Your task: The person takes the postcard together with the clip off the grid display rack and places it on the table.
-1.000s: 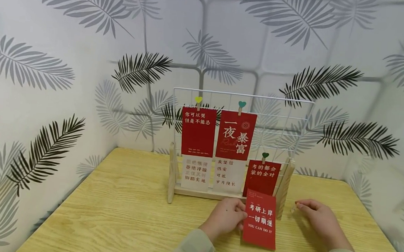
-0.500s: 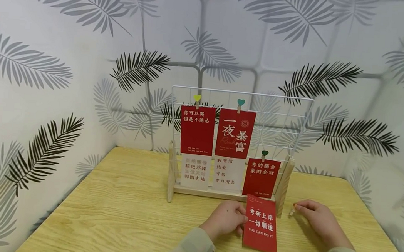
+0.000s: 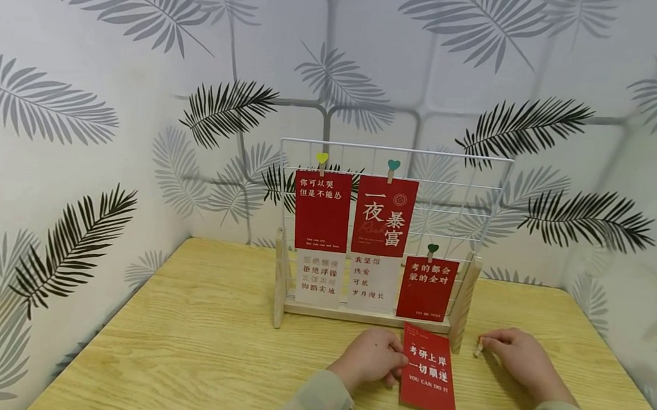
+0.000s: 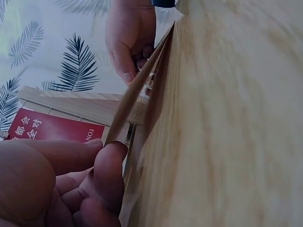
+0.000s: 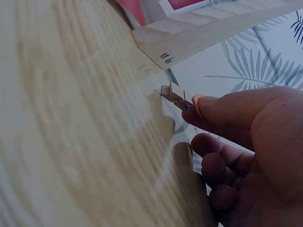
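My left hand point(image 3: 372, 357) pinches the left edge of a red card point(image 3: 428, 373) with white lettering, between thumb and index finger. The card tilts low over the table in front of the rack's right end; in the left wrist view it appears edge-on. To the right of the rack, my right hand point(image 3: 517, 357) pinches a small wooden clothespin point(image 5: 177, 98) between thumb and forefinger, its jaws pointing away from the fingers. An orange-red bit shows at the pinched end. Behind the card, another red card point(image 3: 427, 289) hangs from the rack under a dark green heart clip point(image 3: 432, 249).
A white wire grid rack point(image 3: 456, 155) on wooden feet stands at the table's back. Two red cards hang at its upper left by a yellow heart clip point(image 3: 322, 159) and a teal heart clip point(image 3: 393, 165). White cards point(image 3: 318, 279) show below them. Leaf-patterned wall behind.
My left hand has drawn the red card slightly down and to the right, away from the hanging card's lower edge. The clothespin in my right hand now points more downward.
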`<state>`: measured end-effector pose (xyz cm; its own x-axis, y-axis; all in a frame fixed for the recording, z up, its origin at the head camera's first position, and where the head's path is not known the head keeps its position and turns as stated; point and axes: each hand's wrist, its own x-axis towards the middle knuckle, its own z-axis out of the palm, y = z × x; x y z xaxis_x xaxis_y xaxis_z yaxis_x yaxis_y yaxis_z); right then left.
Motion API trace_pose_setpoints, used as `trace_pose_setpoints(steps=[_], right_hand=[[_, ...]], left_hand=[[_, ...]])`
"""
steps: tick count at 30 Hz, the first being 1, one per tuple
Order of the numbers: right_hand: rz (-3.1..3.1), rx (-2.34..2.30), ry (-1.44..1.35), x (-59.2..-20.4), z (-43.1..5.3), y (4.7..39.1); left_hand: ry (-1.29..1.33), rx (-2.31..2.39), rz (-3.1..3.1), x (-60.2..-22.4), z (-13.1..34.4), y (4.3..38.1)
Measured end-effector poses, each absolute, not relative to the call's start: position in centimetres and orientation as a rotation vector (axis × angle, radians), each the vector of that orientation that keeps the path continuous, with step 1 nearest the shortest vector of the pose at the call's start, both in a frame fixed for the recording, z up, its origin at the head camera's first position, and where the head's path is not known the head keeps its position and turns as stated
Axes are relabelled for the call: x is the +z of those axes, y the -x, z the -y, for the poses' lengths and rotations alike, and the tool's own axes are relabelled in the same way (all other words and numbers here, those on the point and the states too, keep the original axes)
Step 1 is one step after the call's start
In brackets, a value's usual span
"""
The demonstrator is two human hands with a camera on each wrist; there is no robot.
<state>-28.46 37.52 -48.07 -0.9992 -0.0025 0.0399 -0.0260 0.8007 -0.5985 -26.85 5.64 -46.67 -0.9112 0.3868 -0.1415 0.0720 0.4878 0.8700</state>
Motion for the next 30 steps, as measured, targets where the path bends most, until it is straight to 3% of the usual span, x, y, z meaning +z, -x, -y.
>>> trace_pose_setpoints(steps=[30], right_hand=[[2.982, 1.054, 0.016, -47.3, -36.7, 28.5]], left_hand=[[-0.346, 1.082, -2.609, -45.6, -5.7, 26.5]])
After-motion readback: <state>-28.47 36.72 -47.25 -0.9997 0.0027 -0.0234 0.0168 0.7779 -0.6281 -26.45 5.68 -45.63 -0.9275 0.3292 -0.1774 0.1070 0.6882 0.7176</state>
